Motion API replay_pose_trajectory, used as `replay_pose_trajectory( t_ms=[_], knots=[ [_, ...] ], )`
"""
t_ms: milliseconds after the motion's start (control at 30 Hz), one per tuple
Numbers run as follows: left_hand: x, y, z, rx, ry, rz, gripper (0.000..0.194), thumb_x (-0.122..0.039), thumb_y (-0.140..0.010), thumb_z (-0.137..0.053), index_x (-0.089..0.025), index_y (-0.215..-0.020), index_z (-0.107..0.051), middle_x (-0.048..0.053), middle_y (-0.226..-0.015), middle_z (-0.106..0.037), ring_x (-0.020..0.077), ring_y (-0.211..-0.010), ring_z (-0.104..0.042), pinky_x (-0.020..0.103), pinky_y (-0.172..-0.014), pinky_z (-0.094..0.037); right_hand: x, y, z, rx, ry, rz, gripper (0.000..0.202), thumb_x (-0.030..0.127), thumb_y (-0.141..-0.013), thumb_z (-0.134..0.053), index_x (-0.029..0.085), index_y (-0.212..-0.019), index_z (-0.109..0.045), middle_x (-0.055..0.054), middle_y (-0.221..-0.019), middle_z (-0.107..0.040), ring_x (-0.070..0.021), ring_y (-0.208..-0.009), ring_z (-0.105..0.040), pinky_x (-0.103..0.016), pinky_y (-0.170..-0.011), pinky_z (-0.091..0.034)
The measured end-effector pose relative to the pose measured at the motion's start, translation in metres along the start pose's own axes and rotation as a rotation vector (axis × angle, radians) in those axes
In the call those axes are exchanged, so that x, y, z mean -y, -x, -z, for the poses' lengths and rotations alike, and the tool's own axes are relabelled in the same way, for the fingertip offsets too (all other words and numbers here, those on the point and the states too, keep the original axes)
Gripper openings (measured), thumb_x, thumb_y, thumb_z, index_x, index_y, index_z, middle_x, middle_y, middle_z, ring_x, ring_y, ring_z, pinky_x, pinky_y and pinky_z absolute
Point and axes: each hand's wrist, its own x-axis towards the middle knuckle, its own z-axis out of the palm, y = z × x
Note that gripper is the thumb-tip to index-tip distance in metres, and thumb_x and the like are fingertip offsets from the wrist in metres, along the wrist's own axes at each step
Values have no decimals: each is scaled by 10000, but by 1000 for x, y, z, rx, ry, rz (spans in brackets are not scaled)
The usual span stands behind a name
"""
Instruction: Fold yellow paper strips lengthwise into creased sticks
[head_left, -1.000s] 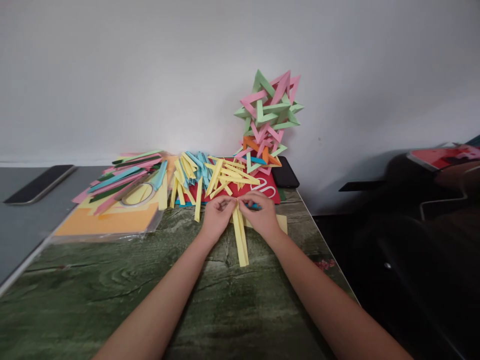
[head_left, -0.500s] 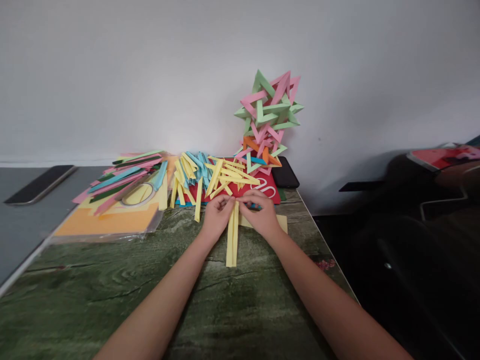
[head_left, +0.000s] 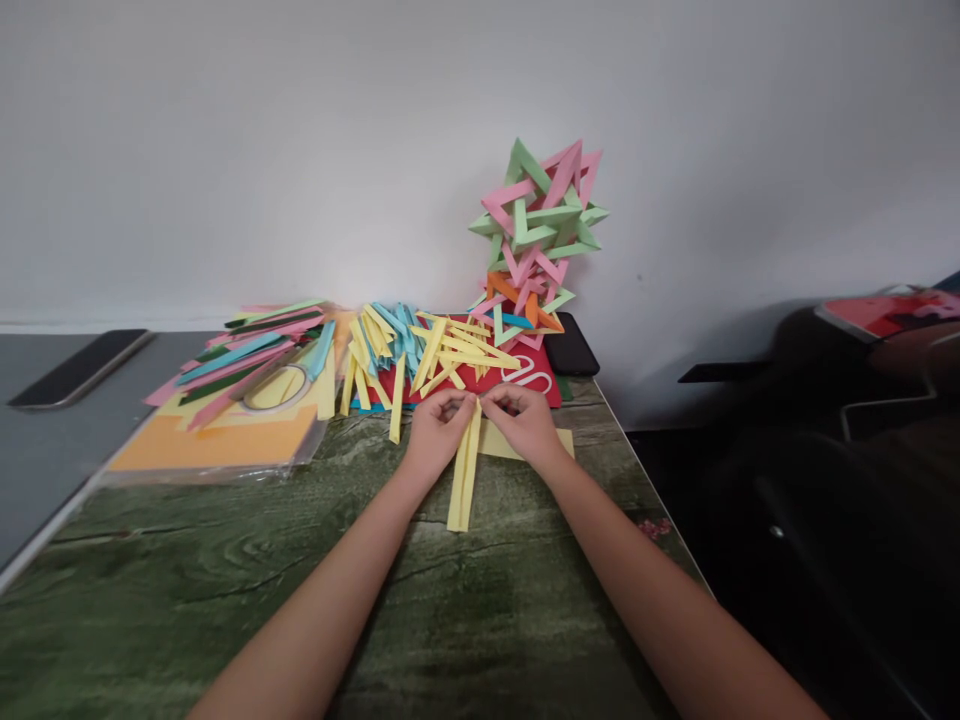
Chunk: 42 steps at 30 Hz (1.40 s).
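Note:
A yellow paper strip (head_left: 465, 480) with a lengthwise crease runs from my fingertips down toward me, slightly tilted. My left hand (head_left: 441, 425) pinches its far end from the left. From the right, my right hand (head_left: 521, 420) pinches the same end, the fingertips of both hands almost touching. Under my right hand lies a flat yellow paper piece (head_left: 499, 441). Just beyond my hands is a pile of folded yellow strips (head_left: 457, 350), with folded blue strips (head_left: 384, 350) beside it, partly on a red sheet (head_left: 546, 362).
Interlocked paper stars (head_left: 540, 220) in pink and green stand against the wall. Behind them lies a phone (head_left: 571, 345); another phone (head_left: 81, 368) is far left. Coloured paper strips (head_left: 255, 355) and scissors (head_left: 277, 405) rest on an orange paper pack (head_left: 214, 440). The table's right edge (head_left: 652, 475) drops off.
The strip's near end has swung slightly to the left, and its far end has shifted a little right. Both hands stay pinched at that end, the right hand turned slightly.

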Motion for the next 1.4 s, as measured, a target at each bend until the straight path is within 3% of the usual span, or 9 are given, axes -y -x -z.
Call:
replay_pose_trajectory(
  t_ms=[233, 467, 600, 733, 900, 1033, 1133, 1233, 1400],
  knots=[
    [-2, 1, 0, 27, 48, 68, 211, -347, -674, -603, -145, -731, -611, 16, -652, -621, 116, -571, -561, 223, -547, -453, 1, 0, 2, 40, -39, -9, 109, 245, -673, -539, 169, -604, -573, -5, -614, -572, -122, -585, -509, -238, -561, -395],
    [-6, 3, 0, 90, 136, 121, 267, -371, -671, -602, -140, -804, -613, 31, -694, -638, 129, -569, -586, 252, -530, -500, 0, 0, 0, 20, -46, -37, 116, 269, -671, -558, 166, -615, -552, 10, -576, -538, -110, -533, -489, -227, -505, -369],
    [-5, 3, -3, 165, 183, 148, 381, -353, -623, -651, -149, -938, -585, 26, -691, -650, 121, -505, -585, 251, -497, -497, -3, -2, -1, -179, -64, -32, 138, 302, -699, -539, 172, -653, -524, 9, -626, -533, -105, -551, -491, -226, -517, -386],
    [-6, 4, -4, 196, 149, 188, 321, -335, -608, -674, -130, -842, -595, 31, -650, -653, 102, -444, -565, 221, -464, -472, -8, -3, 3, -436, -72, -46, 194, 370, -752, -480, 178, -733, -487, 12, -647, -507, -100, -555, -470, -228, -524, -385],
    [-8, 3, -1, 137, 137, 197, 287, -385, -676, -611, -119, -782, -607, 67, -678, -674, 127, -529, -615, 202, -503, -462, -19, -5, 12, -663, -37, -21, 246, 423, -818, -352, 190, -836, -429, 7, -672, -473, -115, -596, -482, -245, -551, -392],
    [-6, 0, 1, 114, 194, 229, 298, -406, -712, -568, -126, -811, -599, 61, -707, -683, 160, -621, -646, 236, -593, -486, -25, -7, 16, -777, -17, -43, 250, 418, -827, -330, 187, -851, -420, -4, -704, -460, -118, -612, -473, -253, -564, -392],
    [-4, 0, 1, 101, 201, 234, 299, -416, -725, -550, -127, -786, -596, 44, -642, -672, 183, -660, -652, 246, -602, -489, -19, -5, 16, -827, 22, -33, 216, 382, -800, -413, 184, -882, -432, 1, -717, -444, -109, -596, -452, -242, -555, -390],
    [-5, 0, 1, 85, 236, 255, 307, -420, -721, -554, -119, -764, -599, 47, -625, -667, 196, -683, -654, 253, -615, -490, -6, -1, 11, -794, 151, 33, 210, 301, -745, -515, 195, -923, -478, -2, -746, -450, -109, -596, -441, -241, -550, -389],
    [-8, -1, 2, 54, 309, 296, 312, -400, -702, -584, -100, -781, -622, 73, -691, -680, 199, -706, -653, 253, -630, -493, 11, 5, 2, -343, 479, 329, 52, 199, -673, -576, 221, -708, -607, -26, -822, -539, -170, -817, -499, -321, -761, -388]
  ],
)
